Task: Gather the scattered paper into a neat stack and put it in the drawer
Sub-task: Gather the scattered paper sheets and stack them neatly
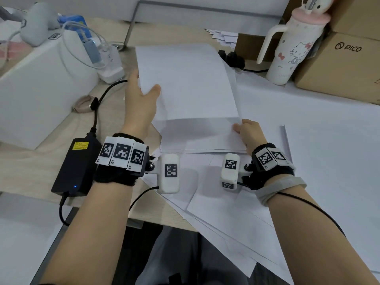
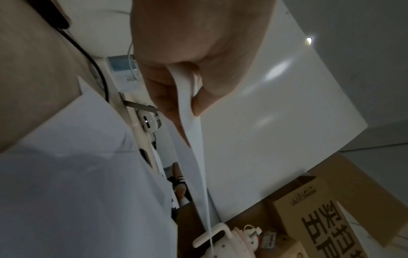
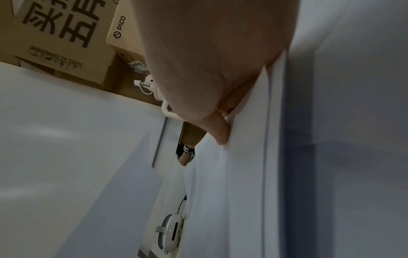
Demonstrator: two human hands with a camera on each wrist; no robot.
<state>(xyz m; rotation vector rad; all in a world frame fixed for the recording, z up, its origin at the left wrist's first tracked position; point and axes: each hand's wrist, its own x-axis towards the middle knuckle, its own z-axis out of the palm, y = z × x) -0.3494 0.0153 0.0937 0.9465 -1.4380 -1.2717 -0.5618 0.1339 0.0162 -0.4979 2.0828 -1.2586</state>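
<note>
A sheaf of white paper sheets (image 1: 189,83) is lifted off the desk, tilted up toward me. My left hand (image 1: 141,95) pinches its left edge, thumb on top and fingers behind; the left wrist view shows the thumb and fingers clamping the paper (image 2: 276,104). My right hand (image 1: 246,130) holds the sheaf's lower right corner, fingers curled under it; in the right wrist view the thumb presses the paper's edge (image 3: 247,139). More loose sheets (image 1: 226,212) lie scattered on the desk below and to the right, some overhanging the front edge. No drawer is visible.
A black power brick (image 1: 76,167) with cable lies at left beside a white box (image 1: 41,85). A Hello Kitty bottle (image 1: 292,46) and cardboard boxes (image 1: 341,64) stand at back right. A charger and cables (image 1: 109,62) sit behind the sheaf.
</note>
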